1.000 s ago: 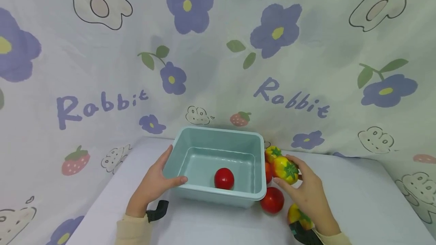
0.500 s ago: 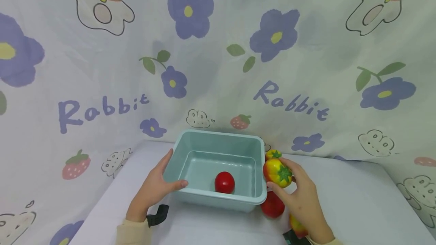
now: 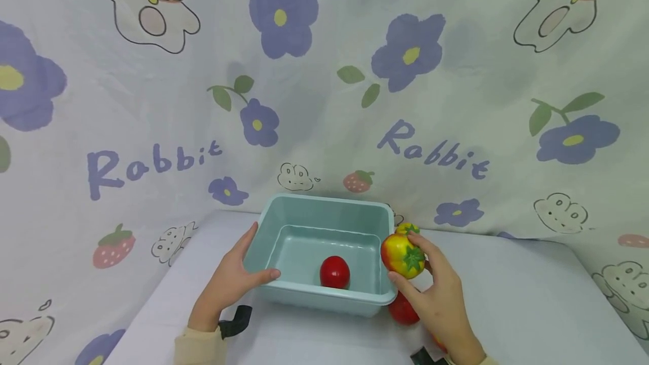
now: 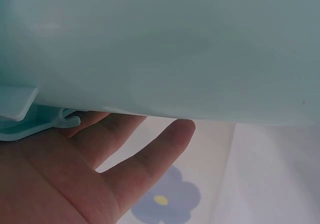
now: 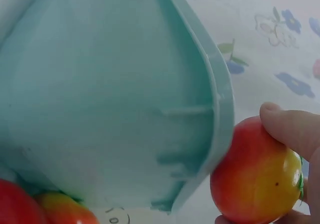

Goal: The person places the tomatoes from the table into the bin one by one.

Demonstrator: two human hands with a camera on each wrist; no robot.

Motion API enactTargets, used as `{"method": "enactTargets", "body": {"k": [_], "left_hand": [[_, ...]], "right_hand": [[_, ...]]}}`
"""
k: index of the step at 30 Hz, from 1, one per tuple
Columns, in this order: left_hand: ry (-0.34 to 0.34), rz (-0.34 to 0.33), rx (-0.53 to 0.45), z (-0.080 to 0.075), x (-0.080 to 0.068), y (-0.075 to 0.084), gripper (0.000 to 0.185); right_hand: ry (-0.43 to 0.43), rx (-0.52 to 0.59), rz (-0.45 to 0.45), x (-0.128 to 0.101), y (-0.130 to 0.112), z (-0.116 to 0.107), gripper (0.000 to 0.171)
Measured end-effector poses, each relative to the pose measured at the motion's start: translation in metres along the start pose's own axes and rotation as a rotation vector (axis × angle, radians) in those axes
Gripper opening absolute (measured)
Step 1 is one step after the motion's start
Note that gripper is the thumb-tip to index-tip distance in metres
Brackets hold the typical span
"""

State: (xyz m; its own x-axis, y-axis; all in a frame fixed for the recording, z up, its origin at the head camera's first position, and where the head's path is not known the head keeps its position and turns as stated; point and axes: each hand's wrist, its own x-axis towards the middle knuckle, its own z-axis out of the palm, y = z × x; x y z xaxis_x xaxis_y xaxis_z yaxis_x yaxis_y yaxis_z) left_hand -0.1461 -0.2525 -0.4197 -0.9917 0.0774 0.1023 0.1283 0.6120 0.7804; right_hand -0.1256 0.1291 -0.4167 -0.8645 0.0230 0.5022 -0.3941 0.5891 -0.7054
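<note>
A pale blue-green plastic basin point(image 3: 314, 301) stands on the table with one shiny red round fruit point(image 3: 334, 272) inside. My left hand point(image 3: 225, 286) holds its front left corner, thumb over the rim; the left wrist view shows fingers point(image 4: 150, 169) reaching out below the basin's edge. By the basin's right rim, my right hand point(image 3: 440, 300) grips a yellow-and-red fruit point(image 3: 402, 255) with a green leafy top, thumb on one side and fingers on the other. In the right wrist view this fruit point(image 5: 255, 174) is beside the rim, overlapping it; whether they touch I cannot tell.
Right of the basin lie a red round fruit point(image 3: 404, 310), partly behind my right hand, and another yellow fruit point(image 3: 407, 228) farther back. Part of one more fruit point(image 3: 439, 343) shows beneath my right wrist. A patterned cloth point(image 3: 324, 100) hangs behind the table.
My right hand has carried the yellow-and-red fruit leftward, from among the other fruits to the basin's right rim. My left hand has stayed on the basin. The head view has shifted slightly.
</note>
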Motion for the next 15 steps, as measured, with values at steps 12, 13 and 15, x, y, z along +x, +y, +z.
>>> {"method": "enactTargets", "body": {"k": [12, 13, 15], "left_hand": [[0.015, 0.006, 0.008, 0.001, -0.001, 0.001, 0.114], [0.015, 0.007, 0.011, 0.001, -0.001, 0.001, 0.114], [0.016, 0.008, 0.011, 0.001, -0.001, 0.001, 0.114]], "right_hand": [[0.030, 0.074, -0.129, -0.007, -0.007, 0.016, 0.075], [0.028, 0.076, -0.146, -0.008, -0.007, 0.017, 0.076], [0.025, 0.082, -0.171, -0.008, -0.007, 0.020, 0.076]]}}
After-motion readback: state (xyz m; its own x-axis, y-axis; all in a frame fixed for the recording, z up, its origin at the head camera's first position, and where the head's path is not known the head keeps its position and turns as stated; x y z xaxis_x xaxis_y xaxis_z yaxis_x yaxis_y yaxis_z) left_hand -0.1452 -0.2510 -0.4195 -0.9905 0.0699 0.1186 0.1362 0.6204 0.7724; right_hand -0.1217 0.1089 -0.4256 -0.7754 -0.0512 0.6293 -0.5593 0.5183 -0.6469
